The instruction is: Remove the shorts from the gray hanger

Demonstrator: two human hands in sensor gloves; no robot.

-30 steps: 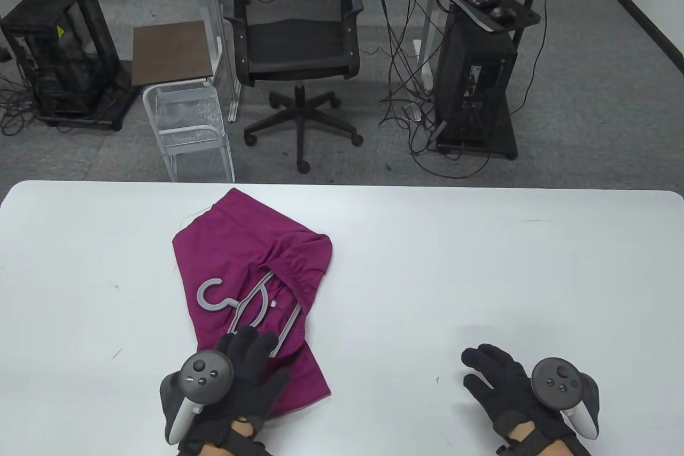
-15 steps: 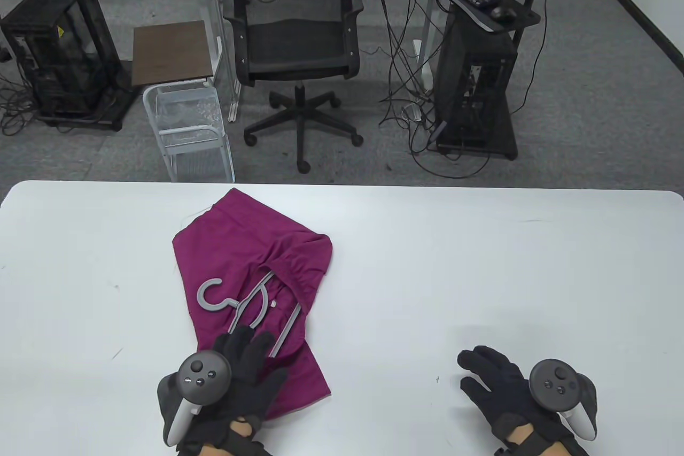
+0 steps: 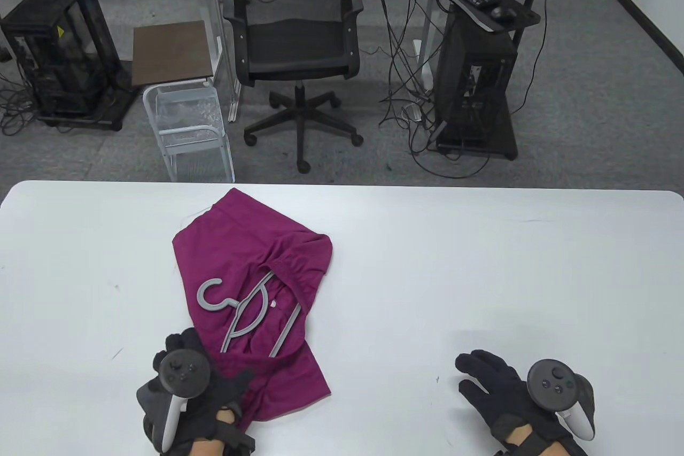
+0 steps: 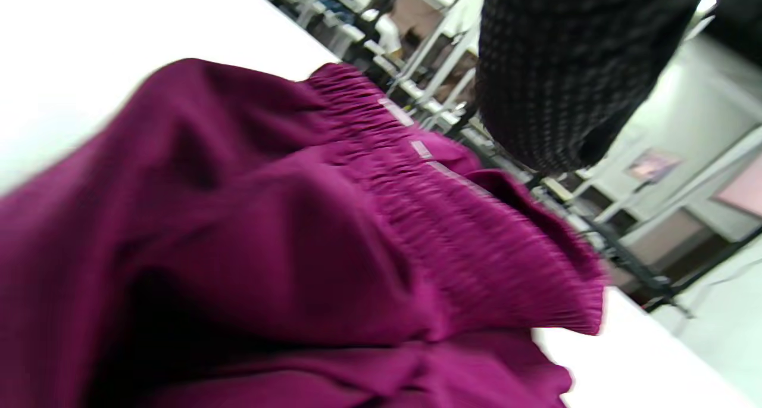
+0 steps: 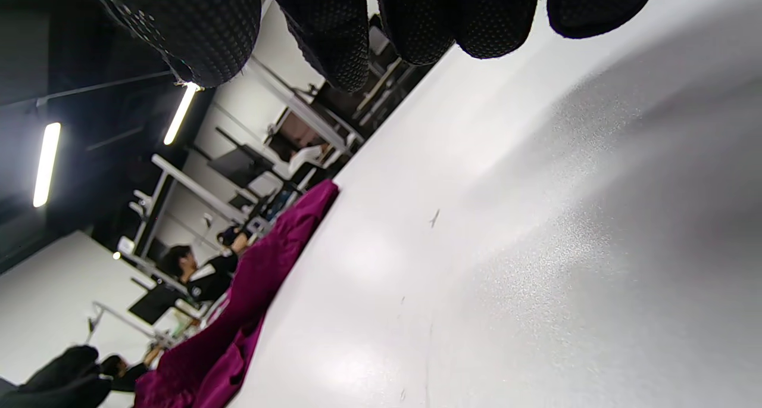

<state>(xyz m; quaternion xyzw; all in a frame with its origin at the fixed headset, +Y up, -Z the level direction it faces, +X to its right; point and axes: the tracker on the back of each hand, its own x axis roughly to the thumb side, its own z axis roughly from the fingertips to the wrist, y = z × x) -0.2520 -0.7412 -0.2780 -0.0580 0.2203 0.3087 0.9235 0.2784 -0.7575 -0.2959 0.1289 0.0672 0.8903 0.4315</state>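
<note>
White table (image 3: 481, 263), office floor and black chair (image 3: 296, 39) behind. Left hand (image 3: 197, 392) at the near-left corner of the magenta shorts (image 3: 251, 247), fingers on the cloth; grip cannot be told. Gray hanger (image 3: 243, 311) lies on the shorts, partly under the waistband. Right hand (image 3: 507, 397) flat, fingers spread, on bare table, well apart.
</note>
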